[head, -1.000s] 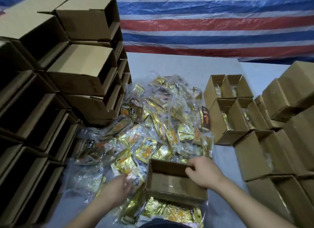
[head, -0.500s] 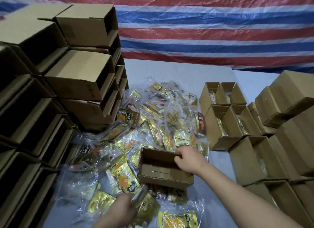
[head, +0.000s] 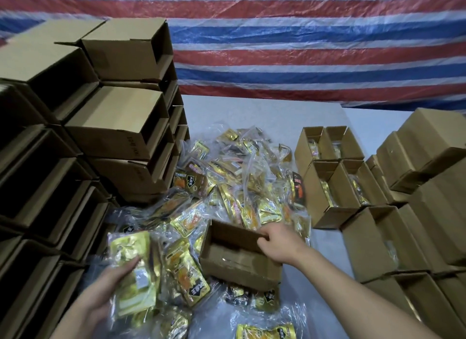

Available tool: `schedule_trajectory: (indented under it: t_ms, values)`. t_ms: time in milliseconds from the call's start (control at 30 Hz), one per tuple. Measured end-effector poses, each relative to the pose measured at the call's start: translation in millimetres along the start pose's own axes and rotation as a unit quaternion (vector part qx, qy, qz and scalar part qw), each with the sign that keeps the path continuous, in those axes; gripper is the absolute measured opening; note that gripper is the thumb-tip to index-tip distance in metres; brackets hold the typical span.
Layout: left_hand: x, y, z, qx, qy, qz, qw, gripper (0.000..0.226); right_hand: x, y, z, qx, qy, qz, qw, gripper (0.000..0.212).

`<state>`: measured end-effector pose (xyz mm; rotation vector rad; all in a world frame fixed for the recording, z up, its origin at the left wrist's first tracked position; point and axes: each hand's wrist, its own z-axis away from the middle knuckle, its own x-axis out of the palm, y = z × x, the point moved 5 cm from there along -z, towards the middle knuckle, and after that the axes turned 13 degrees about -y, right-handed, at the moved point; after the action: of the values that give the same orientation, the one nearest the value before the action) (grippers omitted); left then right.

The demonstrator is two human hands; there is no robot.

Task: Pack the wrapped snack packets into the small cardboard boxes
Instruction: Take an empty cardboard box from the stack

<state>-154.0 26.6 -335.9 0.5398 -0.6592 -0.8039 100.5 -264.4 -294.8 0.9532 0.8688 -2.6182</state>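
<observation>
So this is somewhere in the middle of the job, I'd say. Over on the right there's a cluster of small brown cardboard boxes (head: 338,187) standing open with gold packets already tucked inside, plus more brown boxes (head: 433,187) stacked beyond them, can't tell what's in those. Still plenty left though: a big loose heap of gold foil snack packets in clear wrap (head: 239,184) covers the middle of the grey table (head: 252,111), and a tall stack of empty brown cardboard boxes lying on their sides (head: 75,149) waits on the left.

Hands: the right hand (head: 280,245) has its fingers curled over the far rim of an open brown cardboard box (head: 239,255) sitting on the pile, which looks empty. The left hand (head: 111,288) grips a clear-wrapped bundle of gold packets (head: 133,270), thumb across its front, held just left of that box and not in it yet.
</observation>
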Motion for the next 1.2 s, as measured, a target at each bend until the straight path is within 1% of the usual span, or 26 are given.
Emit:
schedule_trajectory:
  t_ms: [67, 100, 167, 267, 333, 367, 433, 467, 500, 533, 567, 600, 633, 700, 733, 767, 800, 833, 900, 933, 967, 1000, 1033, 1100, 1133, 1200]
  values:
    - [-3.1, 13.9, -0.5, 0.014, -0.004, 0.075, 0.997, 0.040, 5.8, -2.3, 2.4, -0.015, -0.019, 0.018, 1.000, 0.024]
    - [-1.3, 21.1, -1.7, 0.018, -0.013, 0.100, 0.995, 0.042, 10.3, -3.6, 3.8, -0.025, -0.030, 0.025, 0.999, 0.025]
    - [12.1, 34.2, -4.7, 0.025, -0.036, 0.119, 0.992, 0.049, 22.4, -5.8, 7.5, -0.034, -0.056, 0.045, 0.997, 0.021]
    - [54.1, 50.8, -6.6, 0.048, -0.057, 0.085, 0.994, 0.051, 41.7, -2.6, 10.1, -0.040, -0.077, 0.079, 0.993, 0.018]
    - [87.3, 57.4, -7.0, 0.062, -0.073, 0.047, 0.994, 0.047, 45.8, 0.7, 11.9, -0.043, -0.075, 0.064, 0.994, 0.013]
    - [103.0, 59.2, -6.7, 0.065, -0.082, 0.023, 0.994, 0.047, 45.7, 2.9, 12.6, -0.042, -0.076, 0.048, 0.995, 0.015]
    - [129.3, 63.3, -4.8, 0.072, -0.101, -0.021, 0.992, 0.050, 42.4, 8.0, 15.7, -0.037, -0.085, 0.033, 0.995, 0.048]
    - [140.0, 65.7, -3.9, 0.075, -0.108, -0.034, 0.991, 0.050, 38.5, 7.9, 18.3, -0.044, -0.081, 0.014, 0.996, 0.061]
    - [149.8, 68.7, -2.3, 0.080, -0.114, -0.042, 0.989, 0.049, 31.9, 4.3, 21.0, -0.064, -0.066, -0.029, 0.995, 0.065]
    - [159.4, 72.7, -0.3, 0.086, -0.120, -0.044, 0.988, 0.048, 22.3, -2.7, 25.3, -0.084, -0.043, -0.107, 0.990, 0.065]
    - [168.9, 76.7, 0.9, 0.090, -0.126, -0.041, 0.987, 0.048, 11.1, -12.4, 29.9, -0.104, -0.014, -0.210, 0.972, 0.064]
    - [179.1, 80.9, 2.1, 0.092, -0.132, -0.032, 0.986, 0.052, 0.3, -24.2, 34.7, -0.125, 0.009, -0.320, 0.939, 0.065]
    - [191.5, 85.3, 3.1, 0.094, -0.143, -0.019, 0.985, 0.057, -9.1, -37.3, 38.2, -0.150, 0.018, -0.420, 0.895, 0.069]
    - [221.0, 93.6, 6.1, 0.104, -0.165, -0.019, 0.981, 0.066, -21.9, -64.5, 42.7, -0.209, -0.013, -0.578, 0.789, 0.078]
    - [236.3, 96.8, 8.4, 0.118, -0.159, -0.039, 0.979, 0.065, -27.2, -76.9, 45.8, -0.233, -0.028, -0.625, 0.745, 0.080]
    - [250.1, 100.9, 10.2, 0.147, -0.135, -0.077, 0.977, 0.061, -31.7, -87.4, 48.1, -0.252, -0.040, -0.658, 0.708, 0.077]
    - [261.9, 106.1, 12.2, 0.190, -0.098, -0.135, 0.968, 0.058, -35.4, -94.7, 49.4, -0.266, -0.045, -0.680, 0.681, 0.073]
    - [271.1, 111.6, 14.2, 0.246, -0.052, -0.200, 0.947, 0.057, -38.4, -98.5, 50.8, -0.277, -0.046, -0.696, 0.661, 0.075]
    - [284.7, 120.2, 19.9, 0.351, 0.025, -0.309, 0.883, 0.065, -44.2, -98.3, 54.3, -0.292, -0.049, -0.708, 0.641, 0.097]
    - [288.4, 122.0, 19.0, 0.370, 0.054, -0.365, 0.853, 0.071, -46.7, -95.9, 56.9, -0.295, -0.051, -0.709, 0.638, 0.106]
    - [290.6, 123.6, 15.5, 0.366, 0.076, -0.414, 0.830, 0.078, -49.5, -93.8, 59.9, -0.303, -0.051, -0.709, 0.635, 0.108]
    - [292.7, 123.9, 13.0, 0.354, 0.088, -0.452, 0.814, 0.082, -51.9, -90.9, 63.4, -0.313, -0.045, -0.706, 0.633, 0.104]
    - [295.0, 123.2, 9.6, 0.342, 0.084, -0.481, 0.803, 0.080, -53.7, -88.0, 66.2, -0.319, -0.036, -0.701, 0.637, 0.096]
    - [297.6, 120.3, 1.9, 0.300, 0.031, -0.523, 0.797, 0.071, -56.4, -81.7, 71.9, -0.312, -0.007, -0.686, 0.657, 0.076]
    - [296.3, 119.1, -1.6, 0.286, -0.013, -0.529, 0.799, 0.072, -57.2, -77.5, 74.3, -0.305, 0.005, -0.683, 0.664, 0.069]
    - [281.0, 111.9, -4.9, 0.254, -0.126, -0.483, 0.828, 0.081, -59.3, -71.9, 82.1, -0.305, 0.008, -0.682, 0.664, 0.060]
